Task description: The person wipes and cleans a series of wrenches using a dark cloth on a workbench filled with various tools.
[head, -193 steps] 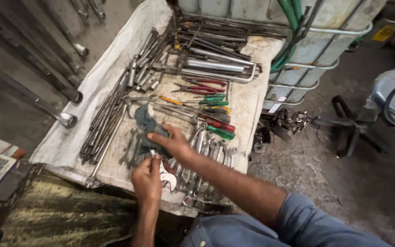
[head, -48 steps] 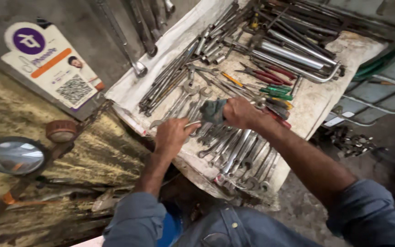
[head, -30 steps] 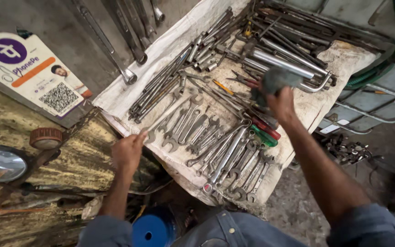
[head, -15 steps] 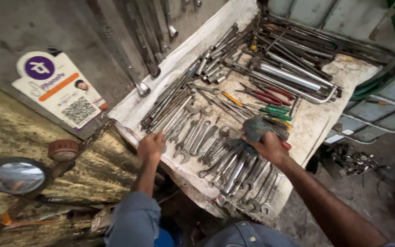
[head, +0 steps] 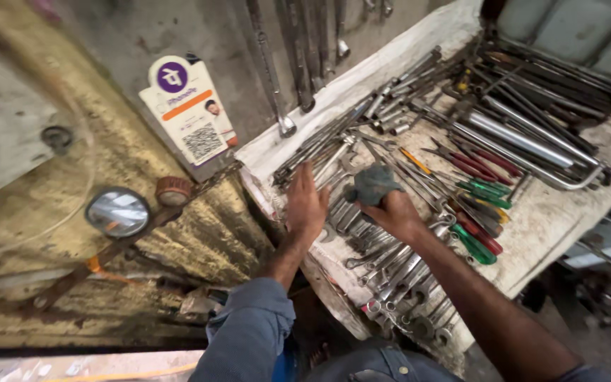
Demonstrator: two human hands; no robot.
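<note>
While the right hand [head: 394,212] is gripping the rag [head: 373,182] over the spanners [head: 390,265], the left hand [head: 307,201] is lying flat and open on them. Spanners are lying in rows; wiping looks unfinished.

Head view, single: worn high, facing steeply down and tilted, close over tabletop [head: 567,212] of spanners [head: 397,272]; both forearms enter from the lower edge; wall at upper left.
</note>
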